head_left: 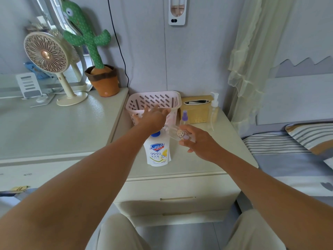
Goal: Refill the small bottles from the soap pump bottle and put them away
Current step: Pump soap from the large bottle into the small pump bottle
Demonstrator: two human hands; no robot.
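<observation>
A white soap pump bottle [158,152] with a blue collar stands on the low nightstand [212,165]. My left hand [153,118] hovers over its top, fingers spread, in front of the pink basket [155,101]; the pump head is hidden under that hand. My right hand [198,139] holds a small clear bottle [182,133] with a cartoon girl sticker, tilted on its side toward the pump. A small spray bottle with a purple cap [184,118] stands behind it. A clear pump bottle [213,110] stands at the back right.
A gold tissue box [196,110] sits between the basket and the clear pump bottle. To the left is a higher desk [54,127] with a fan [46,55], a phone stand and a plush cactus [90,37]. A bed [292,150] lies at the right.
</observation>
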